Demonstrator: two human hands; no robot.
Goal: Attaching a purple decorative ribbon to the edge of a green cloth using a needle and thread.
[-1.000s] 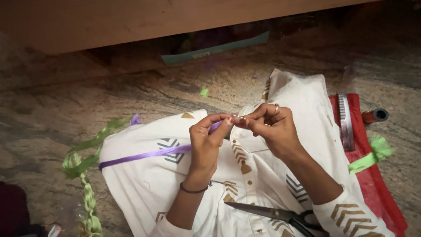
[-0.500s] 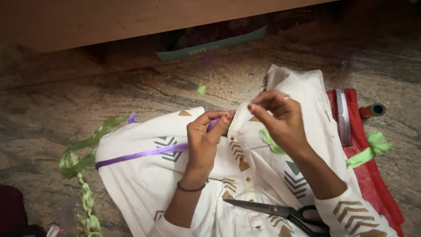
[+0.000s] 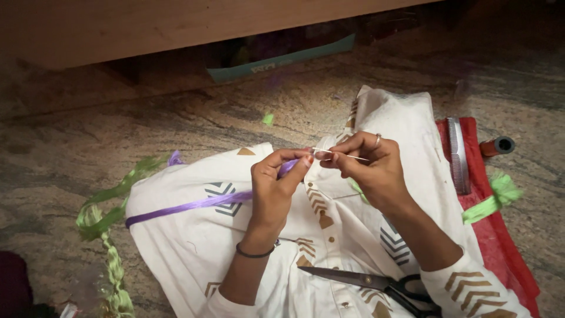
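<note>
Purple ribbon [image 3: 194, 204] across white-clad lap, left hand [image 3: 276, 182] pinching its end, right hand [image 3: 368, 168] closed on thin needle [image 3: 344, 155], scissors [image 3: 376, 284] near lap edge, bare stone floor [image 3: 176, 126] beyond.

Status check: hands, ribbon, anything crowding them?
Left hand pinching purple ribbon end. Right hand holding thin needle at ribbon tip. Scissors lying on lap, apart from both hands.

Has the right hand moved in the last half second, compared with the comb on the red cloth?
Yes. The right hand has dropped slightly lower and drawn closer to the left hand, farther from the comb.
</note>
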